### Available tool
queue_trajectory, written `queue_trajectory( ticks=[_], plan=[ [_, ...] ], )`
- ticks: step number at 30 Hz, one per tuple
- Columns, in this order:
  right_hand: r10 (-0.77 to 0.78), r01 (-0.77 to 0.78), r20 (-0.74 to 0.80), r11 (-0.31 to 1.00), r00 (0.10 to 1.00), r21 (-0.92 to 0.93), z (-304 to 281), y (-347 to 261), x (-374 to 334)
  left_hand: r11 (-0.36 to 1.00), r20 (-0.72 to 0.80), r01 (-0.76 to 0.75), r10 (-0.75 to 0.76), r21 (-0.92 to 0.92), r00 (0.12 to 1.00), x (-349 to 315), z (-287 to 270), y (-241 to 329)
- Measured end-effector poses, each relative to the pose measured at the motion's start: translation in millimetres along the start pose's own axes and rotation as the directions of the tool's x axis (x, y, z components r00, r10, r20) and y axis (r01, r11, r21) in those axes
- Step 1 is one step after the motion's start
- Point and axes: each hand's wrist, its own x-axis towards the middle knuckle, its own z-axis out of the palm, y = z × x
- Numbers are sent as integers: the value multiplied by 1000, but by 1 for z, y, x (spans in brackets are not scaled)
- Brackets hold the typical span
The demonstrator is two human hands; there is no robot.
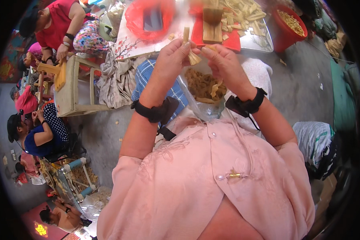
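My left hand [170, 58] is closed round a folded pale yellow strip [194, 59], whose one end stands up above the thumb and whose frayed end fans out below. Close beside it, my right hand [229, 69] is pinched, with a bit of yellow strip at its fingertips. Under both hands, on my lap, sits a clear plastic-lined container [209, 112] of brownish-yellow strips [200, 83]. One curled strip [216, 89] rises just below my right fingers, and whether that hand holds it I cannot tell.
Ahead, a table [128, 50] bears a red plastic bag [134, 20], a wooden block tool [212, 32] and a pile of strips [246, 12]. A red bucket [282, 40] stands right. Left are a wooden stool [78, 106] and several people at work, their hands apart from mine.
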Motion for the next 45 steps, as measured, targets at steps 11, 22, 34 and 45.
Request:
queue_trajectory(
  ticks=[11,22,34,45],
  plan=[
    [-97,100,-55,994,994,46,-29,-13,15,993,42,54,-59,108,997,9,6,-10],
    [-164,152,-124,983,979,-102,-45,-5,28,998,127,25,-32,58,991,38,11,-12],
    [-147,135,-134,986,980,-97,-65,-16,51,939,26,-5,-4,344,1000,70,20,-9],
    [-195,199,-251,980,948,-11,-80,8,92,854,-48,-115,160,507,986,117,17,-35]
  ],
)
